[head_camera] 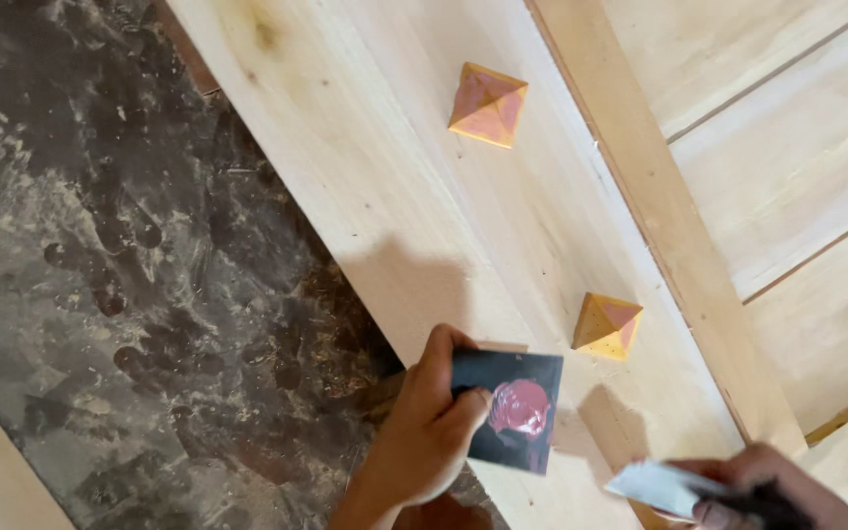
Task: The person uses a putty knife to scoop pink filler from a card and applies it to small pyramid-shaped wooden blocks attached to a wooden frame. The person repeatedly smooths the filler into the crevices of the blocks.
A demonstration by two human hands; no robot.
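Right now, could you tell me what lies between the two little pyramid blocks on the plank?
Only bare pale plank lies between the upper pyramid and the lower pyramid, as the head view shows.

Left hand [424,432] holds dark tile [509,409] bearing red putty [520,406]

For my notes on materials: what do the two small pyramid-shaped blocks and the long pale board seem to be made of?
Two small pyramid-shaped blocks: probably wood, with an orange-pink coating; grain not visible. Long pale board: bare, unfinished wood, showing grain lines and a knot.
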